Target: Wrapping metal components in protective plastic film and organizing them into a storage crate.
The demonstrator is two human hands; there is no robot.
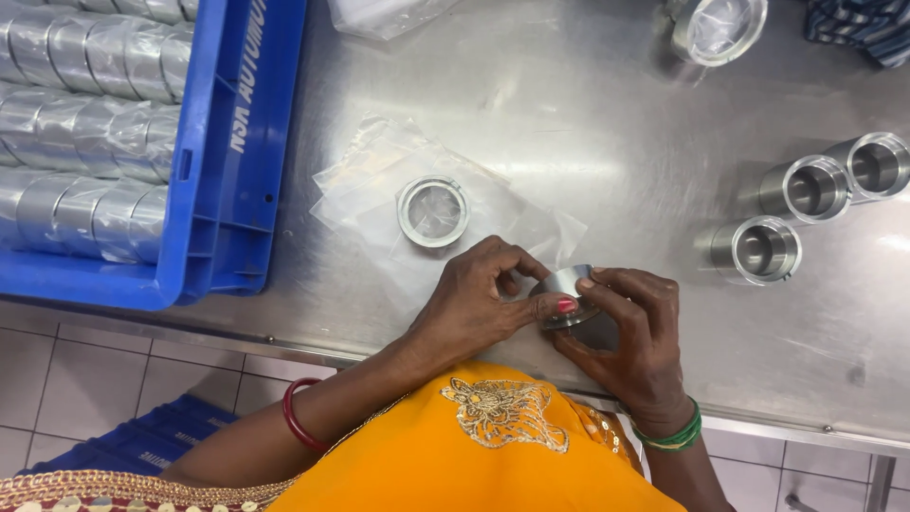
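On the shiny steel table (616,133), close to the body, the left hand (474,308) and right hand (630,337) both pinch one small metal ring (567,289) between them, with a bagged ring (433,210) just beyond and three metal cups (810,213) farther off.

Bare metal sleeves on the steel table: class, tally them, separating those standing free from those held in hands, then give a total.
Standing free on the table: 3
Held in both hands: 1, metal sleeve, left hand, right hand
Total: 4
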